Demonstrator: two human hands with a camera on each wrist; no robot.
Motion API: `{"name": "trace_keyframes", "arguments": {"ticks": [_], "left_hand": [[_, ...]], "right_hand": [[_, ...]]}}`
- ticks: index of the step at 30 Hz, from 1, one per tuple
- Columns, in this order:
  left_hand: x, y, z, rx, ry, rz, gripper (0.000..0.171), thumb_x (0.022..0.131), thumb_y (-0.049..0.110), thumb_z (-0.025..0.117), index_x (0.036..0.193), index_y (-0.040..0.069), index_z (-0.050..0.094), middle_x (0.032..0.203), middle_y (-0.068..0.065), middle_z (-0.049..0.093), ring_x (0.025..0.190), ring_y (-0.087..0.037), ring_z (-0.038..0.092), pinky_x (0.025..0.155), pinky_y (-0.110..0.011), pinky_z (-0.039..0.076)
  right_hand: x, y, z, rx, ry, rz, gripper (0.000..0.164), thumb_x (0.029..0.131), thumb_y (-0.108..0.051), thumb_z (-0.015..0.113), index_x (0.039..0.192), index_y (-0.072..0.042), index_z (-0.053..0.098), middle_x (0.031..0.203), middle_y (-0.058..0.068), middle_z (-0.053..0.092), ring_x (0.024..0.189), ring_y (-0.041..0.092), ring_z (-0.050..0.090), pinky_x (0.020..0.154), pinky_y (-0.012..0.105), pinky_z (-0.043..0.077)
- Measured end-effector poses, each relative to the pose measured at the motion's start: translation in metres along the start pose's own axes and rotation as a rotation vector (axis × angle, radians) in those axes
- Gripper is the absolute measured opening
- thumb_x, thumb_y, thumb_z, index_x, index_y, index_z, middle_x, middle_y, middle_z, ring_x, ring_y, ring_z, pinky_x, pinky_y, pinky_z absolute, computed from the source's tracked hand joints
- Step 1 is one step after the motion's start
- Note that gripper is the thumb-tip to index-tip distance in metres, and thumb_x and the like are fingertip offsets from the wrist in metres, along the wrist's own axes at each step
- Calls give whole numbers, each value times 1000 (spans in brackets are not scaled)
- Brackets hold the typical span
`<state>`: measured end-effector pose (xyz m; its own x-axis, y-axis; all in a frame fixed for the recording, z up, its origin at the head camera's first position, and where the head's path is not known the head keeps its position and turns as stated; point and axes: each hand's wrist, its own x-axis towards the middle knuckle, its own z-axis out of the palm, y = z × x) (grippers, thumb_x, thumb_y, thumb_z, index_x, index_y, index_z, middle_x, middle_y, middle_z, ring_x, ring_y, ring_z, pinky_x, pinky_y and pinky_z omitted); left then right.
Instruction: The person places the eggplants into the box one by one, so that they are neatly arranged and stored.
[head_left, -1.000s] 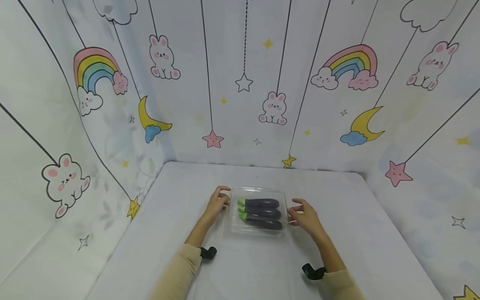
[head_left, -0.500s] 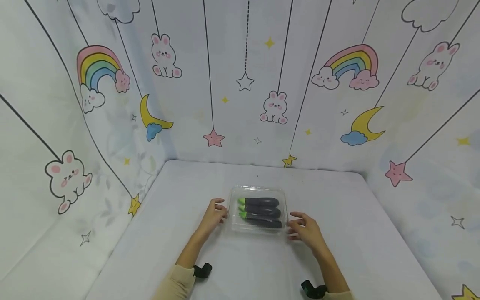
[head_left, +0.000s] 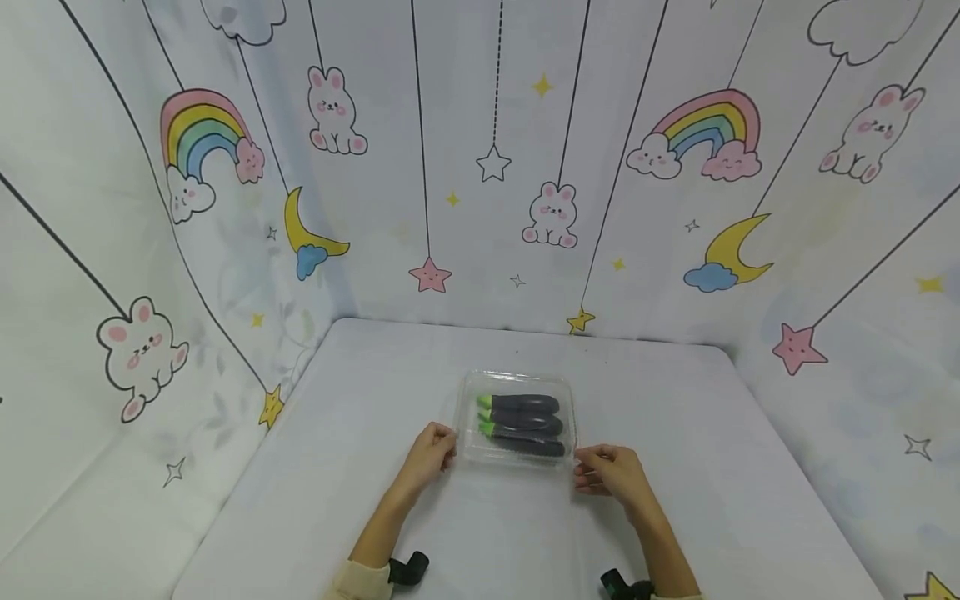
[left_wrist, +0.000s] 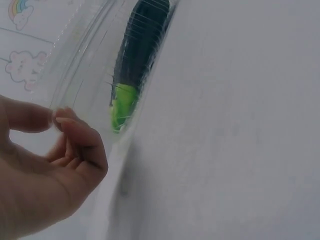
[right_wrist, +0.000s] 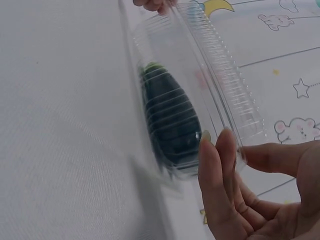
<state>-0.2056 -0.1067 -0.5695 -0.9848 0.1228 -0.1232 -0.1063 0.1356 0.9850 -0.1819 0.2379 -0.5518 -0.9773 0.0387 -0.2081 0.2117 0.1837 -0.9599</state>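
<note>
A clear plastic clamshell box (head_left: 467, 417) lies on the white table, its lid down. Inside, several dark eggplants (head_left: 525, 423) rest side by side, green stem ends toward the left. At the box's front left corner, my left hand (head_left: 431, 454) pinches the rim between thumb and forefinger. My right hand (head_left: 617, 477) holds the front right corner; the right wrist view shows its thumb and fingers on either side of the rim (right_wrist: 227, 127). Through the ribbed front wall, the left wrist view shows an eggplant (left_wrist: 142, 45) with its bright green end.
The white tabletop (head_left: 390, 375) extends around the box. Behind it and along both sides hangs a white curtain (head_left: 637, 275) printed with rabbits, rainbows, moons and stars. Dark camera mounts (head_left: 408, 569) sit on both wrists.
Both hands have slid nearer along the box's sides to its front corners. Their spread fingers have closed onto the rim. The box and eggplants have stayed in place.
</note>
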Motion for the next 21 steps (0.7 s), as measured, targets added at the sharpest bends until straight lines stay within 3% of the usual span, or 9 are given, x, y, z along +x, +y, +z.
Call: {"name": "trace_keyframes", "arguments": {"ticks": [7,14,21], "left_hand": [[-6,2,0,-26,-12,-3,26,106,20,56,117,-4,54,97,-14,65,79,-20,58,73,-32,51],[-7,0,3,-127,-32,-44,21,104,11,58,114,-7,53,96,-13,65,79,-17,60,73,-31,52],[-4,-1,3,-169,-39,-64,27,104,7,57,115,-17,58,91,-9,65,78,-13,63,72,-29,58]], "right_hand": [[2,1,-4,106,-75,37,39,100,-15,70,119,18,64,93,17,75,83,26,76,77,39,63],[3,5,-6,198,-153,70,48,102,-16,67,126,24,56,98,17,75,88,24,76,84,40,62],[5,8,-5,205,-110,52,41,102,-14,69,121,21,61,93,14,76,84,24,77,81,40,63]]}}
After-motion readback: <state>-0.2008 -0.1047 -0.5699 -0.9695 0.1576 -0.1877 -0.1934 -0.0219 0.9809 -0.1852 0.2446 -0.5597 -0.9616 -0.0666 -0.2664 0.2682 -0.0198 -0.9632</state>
